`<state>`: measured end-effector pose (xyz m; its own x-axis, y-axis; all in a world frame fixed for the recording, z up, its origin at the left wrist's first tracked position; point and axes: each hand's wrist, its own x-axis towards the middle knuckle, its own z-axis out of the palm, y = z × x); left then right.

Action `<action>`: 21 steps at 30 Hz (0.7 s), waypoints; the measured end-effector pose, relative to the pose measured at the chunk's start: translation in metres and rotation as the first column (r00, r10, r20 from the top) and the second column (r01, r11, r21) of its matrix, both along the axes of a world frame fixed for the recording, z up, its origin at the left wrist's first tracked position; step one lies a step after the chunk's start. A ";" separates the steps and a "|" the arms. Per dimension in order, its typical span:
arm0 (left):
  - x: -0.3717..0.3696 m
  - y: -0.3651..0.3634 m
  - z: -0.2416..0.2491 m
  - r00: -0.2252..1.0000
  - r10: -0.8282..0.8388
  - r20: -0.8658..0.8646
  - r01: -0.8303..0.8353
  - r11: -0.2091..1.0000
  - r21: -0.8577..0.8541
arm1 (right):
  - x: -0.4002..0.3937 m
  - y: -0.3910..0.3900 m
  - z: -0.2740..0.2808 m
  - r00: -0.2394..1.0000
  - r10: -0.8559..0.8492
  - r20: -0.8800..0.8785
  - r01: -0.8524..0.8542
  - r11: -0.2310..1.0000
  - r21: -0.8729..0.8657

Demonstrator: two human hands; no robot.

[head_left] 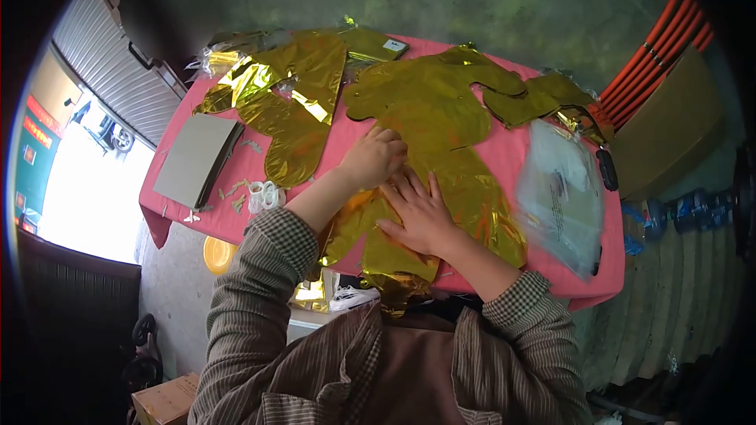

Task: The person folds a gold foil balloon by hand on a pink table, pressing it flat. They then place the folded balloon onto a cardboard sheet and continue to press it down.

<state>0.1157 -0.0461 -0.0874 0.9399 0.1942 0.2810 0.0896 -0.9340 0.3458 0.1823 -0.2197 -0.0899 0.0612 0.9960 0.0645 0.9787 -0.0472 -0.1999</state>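
A large flat gold foil balloon [433, 106] is spread over the middle of the table and reaches its front edge. My left hand [374, 159] is closed over the foil, fingers curled in a pinch; whatever is between them is hidden. Just beside it, my right hand [420, 214] lies flat on the foil with its fingers spread, pressing on the sheet. Another gold foil shape [303, 138] lies left of my hands. Near my left forearm sit small coils of white ribbon [265, 196].
Pink cloth [197, 212] covers the table. A grey board stack [197, 159] is at the left, clear plastic bags [561, 193] and a black object [606, 169] at the right. A cardboard box [669, 122] and orange pipes [657, 51] stand beyond the right edge.
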 end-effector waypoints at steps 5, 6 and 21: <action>-0.002 0.009 -0.005 0.993 -0.032 0.113 0.043 0.995 -0.091 | -0.001 0.001 0.002 1.000 -0.013 -0.012 0.013 1.000 0.010; -0.002 0.010 -0.005 0.991 -0.054 0.118 0.065 0.994 -0.092 | -0.001 0.000 0.001 0.999 -0.035 -0.006 0.035 0.999 0.009; -0.006 0.003 0.004 0.997 -0.033 0.076 0.035 0.999 -0.029 | 0.196 0.003 0.064 0.909 -0.410 0.069 0.411 0.911 0.000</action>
<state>0.1092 -0.0426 -0.0833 0.9224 0.1723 0.3457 0.0308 -0.9250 0.3788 0.3784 -0.2169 -0.0255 0.4613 0.8846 0.0682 0.8831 -0.4504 -0.1316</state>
